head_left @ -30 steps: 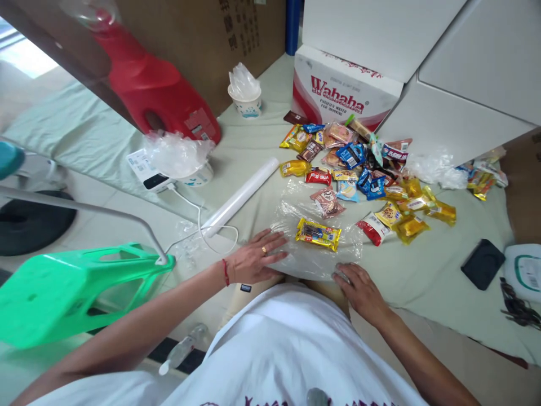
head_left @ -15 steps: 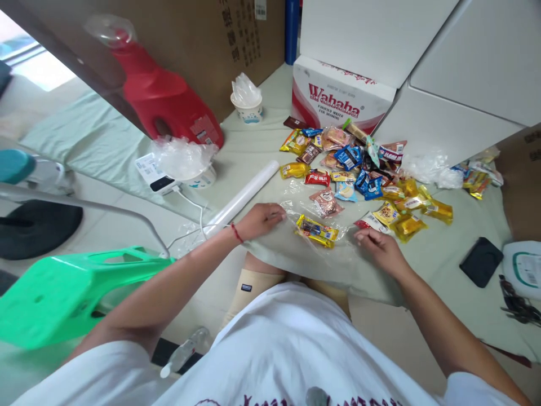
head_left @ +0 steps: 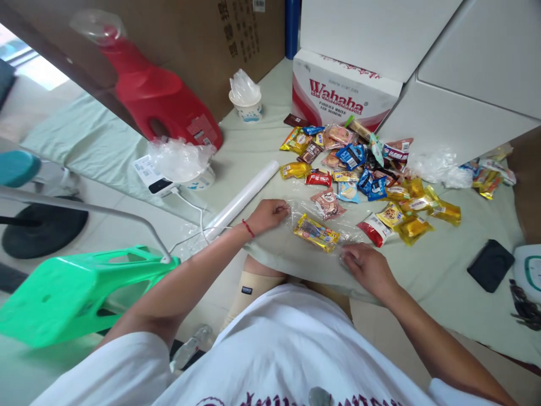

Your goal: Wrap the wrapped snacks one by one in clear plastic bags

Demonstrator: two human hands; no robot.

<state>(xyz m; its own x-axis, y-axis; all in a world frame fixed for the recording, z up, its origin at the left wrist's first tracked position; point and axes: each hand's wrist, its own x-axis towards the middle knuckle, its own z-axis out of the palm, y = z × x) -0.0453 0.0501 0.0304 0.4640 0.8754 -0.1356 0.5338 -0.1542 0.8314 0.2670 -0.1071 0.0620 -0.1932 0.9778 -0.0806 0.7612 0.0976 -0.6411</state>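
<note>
A pale green cloth-covered counter carries everything. At its 12 o'clock edge stands a white and red cardboard box printed "Wahaha"; at 10 o'clock leans a large red plastic jug. Off the counter at 8 o'clock lies a bright green plastic stool. A white roll of plastic film runs diagonally left of centre. A scattered heap of small coloured snack packets spreads toward 1 o'clock.

Near the 6 o'clock edge, a crinkled sheet of clear plastic film lies flat, with a yellow rectangular snack packet resting on it. The left hand, at 9 o'clock of that packet, has its grip closed on the film's left edge, fingers curled together. The right hand, at 4 o'clock of the packet, lies palm down with its fingertips pressing the film's near right corner; whether they pinch it cannot be told.
</note>
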